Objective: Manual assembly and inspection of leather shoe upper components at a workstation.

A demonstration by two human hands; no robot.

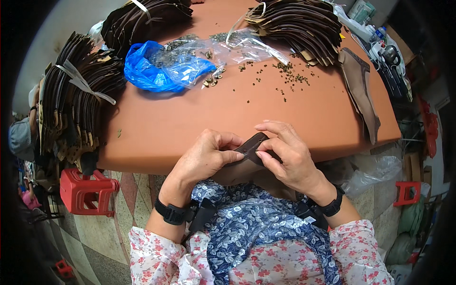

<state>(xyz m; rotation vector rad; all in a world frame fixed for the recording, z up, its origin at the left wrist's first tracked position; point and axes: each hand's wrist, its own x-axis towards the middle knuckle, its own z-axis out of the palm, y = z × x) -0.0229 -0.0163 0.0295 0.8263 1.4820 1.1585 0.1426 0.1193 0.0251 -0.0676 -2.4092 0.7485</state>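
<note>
A brown leather shoe upper (232, 175) with a darker edge strip is held up in front of my lap, at the table's near edge. My left hand (204, 154) grips that strip between thumb and fingers, close to a small hole in it. My right hand (292, 159) has its thumb and index finger pinched together against the strip's other side. Whether a small part sits between those fingertips is too fine to see. Loose small brass-coloured metal fittings (295, 78) lie scattered farther back on the table, with some larger ones (212, 81) beside a blue plastic bag (147, 71).
Tied stacks of leather pieces stand at the left (71, 99), back left (142, 23) and back right (294, 31) of the orange-brown table (190, 118). A single leather piece (357, 85) lies along the right edge. Red stools (88, 192) stand on the floor.
</note>
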